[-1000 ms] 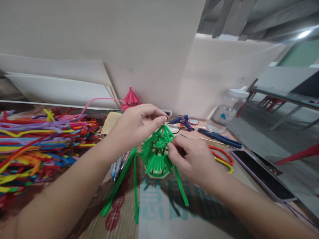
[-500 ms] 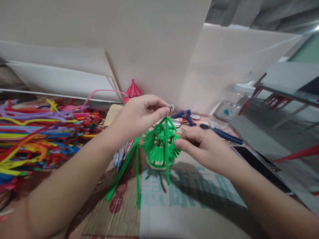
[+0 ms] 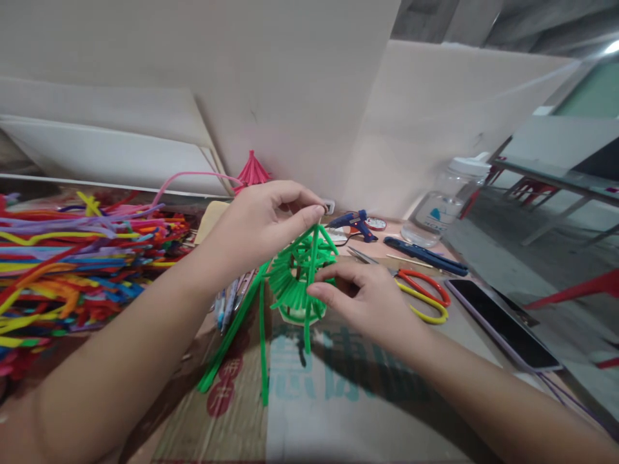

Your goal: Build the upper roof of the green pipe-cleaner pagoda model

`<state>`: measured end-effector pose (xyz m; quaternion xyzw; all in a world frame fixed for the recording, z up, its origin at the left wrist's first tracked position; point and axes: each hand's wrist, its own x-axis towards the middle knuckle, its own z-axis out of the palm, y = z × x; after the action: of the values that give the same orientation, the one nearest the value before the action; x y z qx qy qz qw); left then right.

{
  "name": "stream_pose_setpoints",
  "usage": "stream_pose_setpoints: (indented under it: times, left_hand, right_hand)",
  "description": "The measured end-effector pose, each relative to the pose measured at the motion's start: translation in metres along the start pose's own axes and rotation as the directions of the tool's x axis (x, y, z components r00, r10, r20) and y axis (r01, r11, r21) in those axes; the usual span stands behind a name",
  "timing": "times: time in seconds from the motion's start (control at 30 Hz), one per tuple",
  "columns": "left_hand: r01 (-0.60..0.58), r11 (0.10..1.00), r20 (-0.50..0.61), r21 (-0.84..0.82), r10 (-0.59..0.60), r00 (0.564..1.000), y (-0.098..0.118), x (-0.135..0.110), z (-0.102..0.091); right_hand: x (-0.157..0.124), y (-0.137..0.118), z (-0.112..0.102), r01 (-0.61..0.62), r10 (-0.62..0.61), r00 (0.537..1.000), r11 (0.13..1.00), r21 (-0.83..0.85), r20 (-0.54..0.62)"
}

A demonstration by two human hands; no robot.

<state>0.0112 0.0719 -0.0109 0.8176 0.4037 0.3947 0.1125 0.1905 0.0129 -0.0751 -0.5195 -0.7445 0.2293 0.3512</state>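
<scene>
A small green pipe-cleaner model (image 3: 294, 283), shaped like a layered pavilion, stands on a cardboard sheet (image 3: 338, 399). My left hand (image 3: 261, 225) pinches its peak between thumb and fingertips. My right hand (image 3: 367, 303) is curled against the model's right side, thumb and forefinger closed on a green strand that hangs down its front. Two loose green pipe cleaners (image 3: 246, 328) trail from the model toward me on the left.
A big heap of coloured pipe cleaners (image 3: 72, 264) fills the left. Behind the model lie a blue glue gun (image 3: 355, 222), scissors with red and yellow handles (image 3: 420, 293), a dark blue tool (image 3: 425, 254), a clear jar (image 3: 442, 209) and a phone (image 3: 503, 325). A pink paper umbrella (image 3: 251, 174) leans on the wall.
My right hand has slid leftward across the model's front, carrying the hanging green strand from its right side to the middle. The scissors it covered now show. My left hand stays on the peak.
</scene>
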Motion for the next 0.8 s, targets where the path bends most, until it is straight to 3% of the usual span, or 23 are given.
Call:
stream_pose_setpoints:
  times: [0.23, 0.8]
  left_hand:
    - [0.0, 1.0, -0.004, 0.002, 0.0, 1.0, -0.0012, 0.0, 0.0004]
    - [-0.016, 1.0, 0.002, 0.025, 0.016, 1.0, -0.003, -0.0003, 0.0]
  right_hand:
    - [0.0031, 0.0023, 0.0126, -0.016, 0.02, 0.999, 0.995, 0.096, -0.036]
    - [0.003, 0.0015, 0.0051, -0.022, 0.02, 1.0, 0.992, 0.121, 0.013]
